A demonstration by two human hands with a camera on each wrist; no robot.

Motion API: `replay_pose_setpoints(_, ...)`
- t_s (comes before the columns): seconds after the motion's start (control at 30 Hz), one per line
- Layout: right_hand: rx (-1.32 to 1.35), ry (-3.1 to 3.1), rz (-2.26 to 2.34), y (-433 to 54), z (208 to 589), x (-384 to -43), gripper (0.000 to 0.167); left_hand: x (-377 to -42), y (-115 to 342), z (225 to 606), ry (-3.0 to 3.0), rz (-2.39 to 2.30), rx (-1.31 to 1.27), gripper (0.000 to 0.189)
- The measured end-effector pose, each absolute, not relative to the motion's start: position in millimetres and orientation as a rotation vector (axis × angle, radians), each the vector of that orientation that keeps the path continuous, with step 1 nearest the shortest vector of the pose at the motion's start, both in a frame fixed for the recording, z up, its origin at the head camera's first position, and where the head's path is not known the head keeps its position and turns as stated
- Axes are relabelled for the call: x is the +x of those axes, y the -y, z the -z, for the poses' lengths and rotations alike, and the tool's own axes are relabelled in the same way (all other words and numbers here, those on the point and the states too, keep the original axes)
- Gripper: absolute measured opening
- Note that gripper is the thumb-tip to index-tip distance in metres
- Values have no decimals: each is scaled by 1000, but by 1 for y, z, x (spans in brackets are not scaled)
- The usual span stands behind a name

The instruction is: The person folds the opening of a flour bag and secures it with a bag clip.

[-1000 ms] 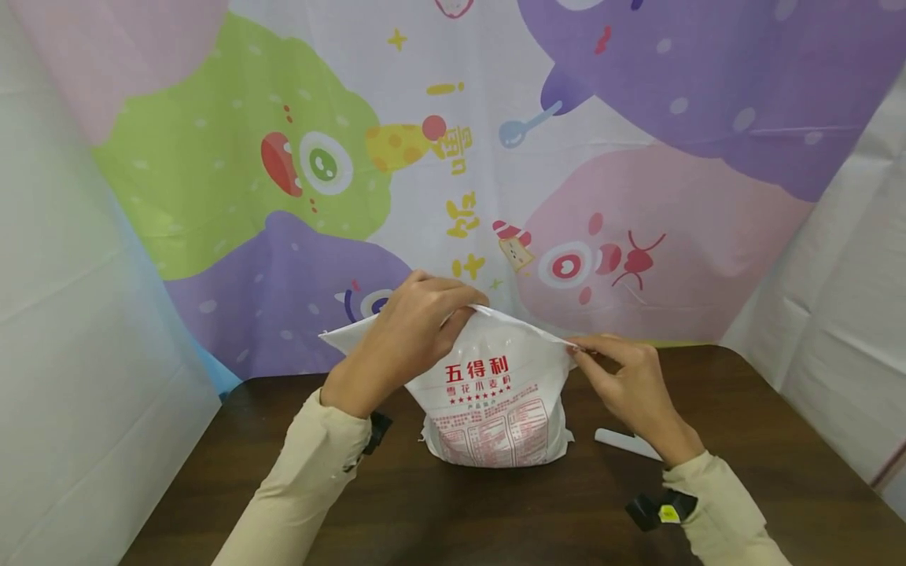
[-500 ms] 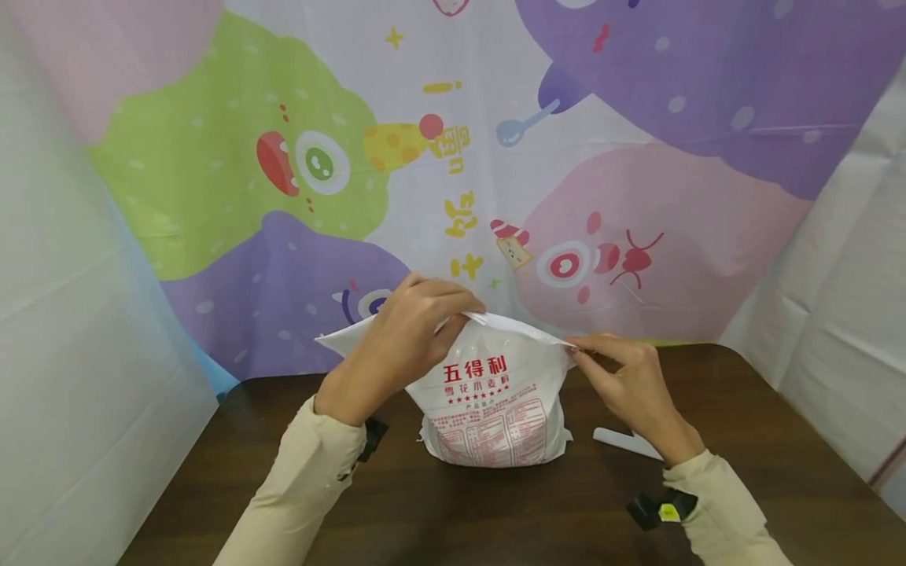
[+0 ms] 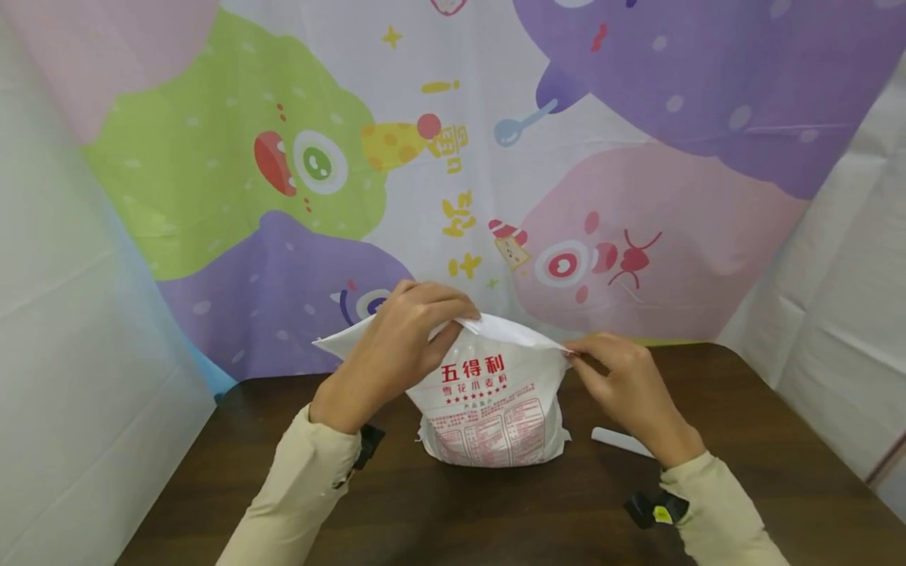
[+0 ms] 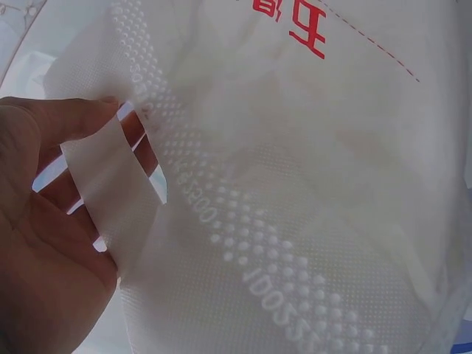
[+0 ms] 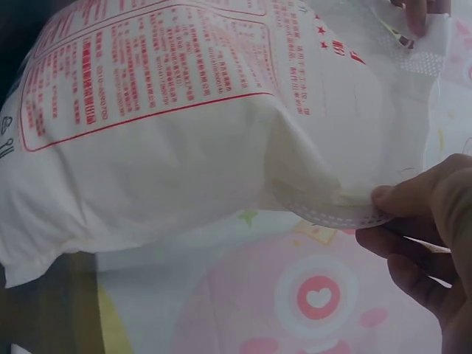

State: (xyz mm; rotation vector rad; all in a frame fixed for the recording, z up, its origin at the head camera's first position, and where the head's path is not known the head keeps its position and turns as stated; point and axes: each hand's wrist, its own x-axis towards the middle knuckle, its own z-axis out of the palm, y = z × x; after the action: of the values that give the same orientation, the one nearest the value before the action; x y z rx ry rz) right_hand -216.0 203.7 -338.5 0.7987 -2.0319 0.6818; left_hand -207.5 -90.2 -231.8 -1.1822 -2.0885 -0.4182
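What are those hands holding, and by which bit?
A white bag: the left hand grips the middle of its top edge, the right hand pinches that edge's right end.

Bag [image 3: 488,417] of thin plastic, faintly glossy, its top band rough with raised dots — under it a table [image 3: 453,519] of smooth, wood-look grain, behind it a backdrop [image 3: 658,212] of matt, creased cloth
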Motion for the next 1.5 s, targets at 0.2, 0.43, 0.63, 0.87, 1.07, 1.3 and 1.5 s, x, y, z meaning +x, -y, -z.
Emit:
replay_pose_setpoints(0.2,815,2008,-605,-204,339,-215,30,-207,92,237,2089,434,-1174,18)
replay_pose_setpoints(0.43,771,2073,-651,-207,341,-216,23,-207,92,240,2088,463,-1162,19)
replay_pose_setpoints(0.63,739,2139,-673,-209,341,-216,15,-208,92,244,2076,515,-1150,19)
replay_pose_setpoints(0.87,720,2178,-645,-208,341,-216,16,-209,93,250,2049,561,-1129,21)
replay_pose_setpoints(1.07,720,2188,-618,-207,340,-216,17,-208,93,256,2013,591,-1117,25)
replay_pose_setpoints(1.3,723,2211,-631,-207,340,-215,19,-206,94,261,1992,594,-1088,27)
replay_pose_setpoints(1.5,736,2248,-687,-205,339,-214,21,-202,92,266,1957,569,-1017,25)
